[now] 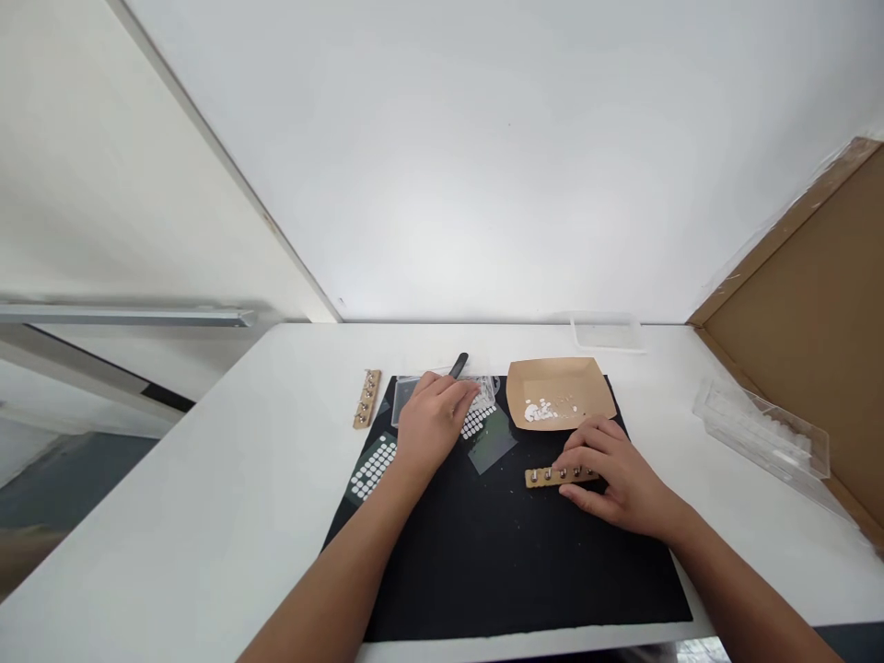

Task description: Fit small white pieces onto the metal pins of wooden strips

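My left hand (434,419) is over a clear plastic box (406,391) at the back left of the black mat (517,571). Its fingers are bent together at the box's right part; what they hold, if anything, is too small to tell. My right hand (608,470) rests at the right part of a thin wooden strip (540,478) with several small metal pieces, thumb in front and fingers behind. Sheets of white round stickers lie beside the box (478,419) and at the mat's left edge (374,468). A brown paper tray (561,373) with white bits stands behind the strip.
Another wooden strip with metal pieces (366,399) lies left of the mat. A black-handled tool (459,365) is behind my left hand. Clear containers stand at the back (606,331) and right (766,433). A cardboard panel (815,304) borders the table's right side.
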The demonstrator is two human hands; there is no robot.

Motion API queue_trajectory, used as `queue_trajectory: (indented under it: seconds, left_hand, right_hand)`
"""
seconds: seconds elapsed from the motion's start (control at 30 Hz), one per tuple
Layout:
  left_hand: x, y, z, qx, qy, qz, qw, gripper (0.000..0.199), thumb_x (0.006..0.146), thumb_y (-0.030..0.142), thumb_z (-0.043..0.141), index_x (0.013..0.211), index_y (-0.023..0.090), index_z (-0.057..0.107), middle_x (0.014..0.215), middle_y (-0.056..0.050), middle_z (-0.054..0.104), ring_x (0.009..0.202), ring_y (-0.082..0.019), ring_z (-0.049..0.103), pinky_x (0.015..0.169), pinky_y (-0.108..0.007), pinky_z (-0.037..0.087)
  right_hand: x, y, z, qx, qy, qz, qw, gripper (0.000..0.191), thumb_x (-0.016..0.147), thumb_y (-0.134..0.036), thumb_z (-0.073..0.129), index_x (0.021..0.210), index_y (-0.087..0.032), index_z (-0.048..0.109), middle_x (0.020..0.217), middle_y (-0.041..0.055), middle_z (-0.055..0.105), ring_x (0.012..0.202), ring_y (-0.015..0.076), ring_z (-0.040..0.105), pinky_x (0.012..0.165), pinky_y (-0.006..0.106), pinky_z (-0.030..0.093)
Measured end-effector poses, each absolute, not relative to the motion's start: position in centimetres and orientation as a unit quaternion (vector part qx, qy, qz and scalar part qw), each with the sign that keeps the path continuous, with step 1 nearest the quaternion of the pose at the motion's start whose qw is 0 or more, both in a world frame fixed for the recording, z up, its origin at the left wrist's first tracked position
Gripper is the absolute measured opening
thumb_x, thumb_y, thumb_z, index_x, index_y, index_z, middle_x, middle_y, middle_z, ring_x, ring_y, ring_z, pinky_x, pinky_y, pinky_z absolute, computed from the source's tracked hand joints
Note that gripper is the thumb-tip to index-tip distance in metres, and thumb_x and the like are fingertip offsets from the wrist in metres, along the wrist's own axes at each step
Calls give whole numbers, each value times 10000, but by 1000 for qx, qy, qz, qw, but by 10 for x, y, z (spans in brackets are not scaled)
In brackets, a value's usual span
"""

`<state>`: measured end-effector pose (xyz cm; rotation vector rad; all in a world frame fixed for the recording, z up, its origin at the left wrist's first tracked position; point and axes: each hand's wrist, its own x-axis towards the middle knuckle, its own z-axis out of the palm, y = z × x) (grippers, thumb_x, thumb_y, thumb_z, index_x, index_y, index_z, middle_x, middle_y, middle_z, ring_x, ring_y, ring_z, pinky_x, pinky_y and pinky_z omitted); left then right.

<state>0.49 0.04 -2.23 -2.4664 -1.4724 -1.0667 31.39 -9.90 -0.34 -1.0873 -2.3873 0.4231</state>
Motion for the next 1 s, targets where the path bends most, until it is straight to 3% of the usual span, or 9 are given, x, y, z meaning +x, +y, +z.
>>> queue_trajectory:
  seconds: [0.1, 0.53, 0.73, 0.83, 1.0]
  left_hand:
    - [12, -4, -23, -807, -460, -368, 32, 288, 1098, 356, 551, 1043, 221, 800, 841, -72, 763, 865, -240, 607, 777, -354, 516]
    - [29, -14, -27, -829, -408, -383, -3, 230, 1091, 325, 587, 1122, 246, 801, 811, -48, 733, 880, -235, 642, 786, -342, 546]
    - [46, -29, -23, -789, -375, -446, -195, 172, 1013, 371, 732, 1033, 230, 830, 855, -28, 809, 729, -173, 678, 675, -305, 563]
    - [54, -39, -23, -754, -389, -439, -294, 179, 932, 375, 825, 1039, 233, 851, 806, -16, 813, 699, -163, 710, 602, -261, 538]
    - [63, -52, -23, -676, -399, -433, -443, 181, 859, 341, 878, 949, 193, 825, 750, -15, 823, 663, -155, 754, 604, -219, 547]
  right_hand:
    - [313, -99, -2, -383, -883, 128, 237, 109, 1039, -334, 673, 1099, -288, 752, 1095, 56, 704, 1074, 253, 613, 964, 449, 493]
    - [309, -98, -7, -399, -871, 115, 262, 169, 1079, -267, 590, 981, -250, 726, 976, 44, 691, 974, 232, 594, 911, 433, 464]
    - [306, -100, -11, -388, -854, 121, 325, 83, 1059, -208, 605, 1059, -250, 676, 962, 32, 711, 956, 223, 626, 892, 412, 470]
    - [299, -102, -15, -380, -847, 126, 349, 121, 1044, -189, 628, 1140, -255, 659, 981, 29, 721, 952, 218, 640, 892, 403, 474]
    - [287, -104, -23, -380, -831, 143, 381, 177, 1023, -237, 699, 1182, -241, 621, 949, 17, 716, 918, 209, 660, 864, 382, 472]
